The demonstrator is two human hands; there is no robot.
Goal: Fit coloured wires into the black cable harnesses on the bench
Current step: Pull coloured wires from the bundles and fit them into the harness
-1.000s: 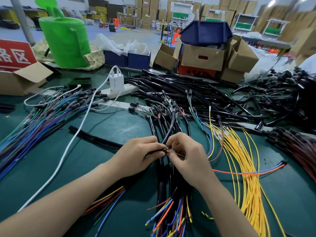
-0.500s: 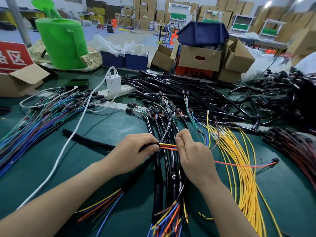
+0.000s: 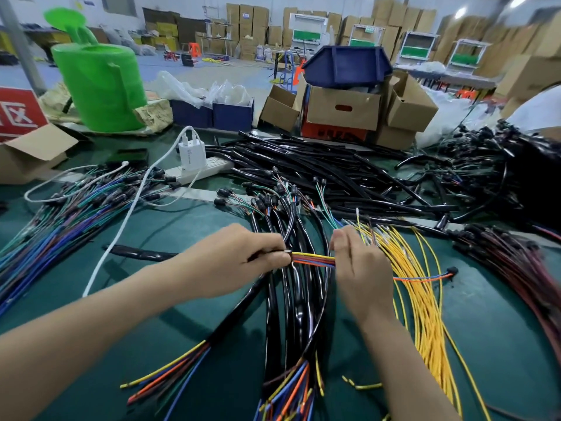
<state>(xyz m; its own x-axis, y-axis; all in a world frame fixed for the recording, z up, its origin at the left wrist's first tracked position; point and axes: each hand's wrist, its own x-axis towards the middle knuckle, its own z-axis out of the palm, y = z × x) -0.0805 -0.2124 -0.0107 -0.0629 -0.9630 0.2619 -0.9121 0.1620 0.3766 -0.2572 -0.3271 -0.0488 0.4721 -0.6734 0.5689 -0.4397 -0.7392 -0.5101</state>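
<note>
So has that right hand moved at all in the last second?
Yes. The right hand has drawn rightward, toward the loose yellow wires, stretching coloured wires out from the black harness that the left hand grips.

Green watering can [image 3: 100, 86], rear left; red sign [image 3: 18, 113], left edge; charger [image 3: 189, 153] in power strip [image 3: 212, 167]; blue bin [image 3: 346, 66] atop cardboard box [image 3: 343, 109].

A red sign [image 3: 18, 117] behind the open cardboard box [image 3: 33, 153] at the counter's left edge carries a large white Chinese character, 区. A second character beside it is cut off by the frame. The white charger [image 3: 188, 153] bears faint bluish print, too small to read. Labels on the stacked cartons [image 3: 246, 22] far behind are blurred.
</note>
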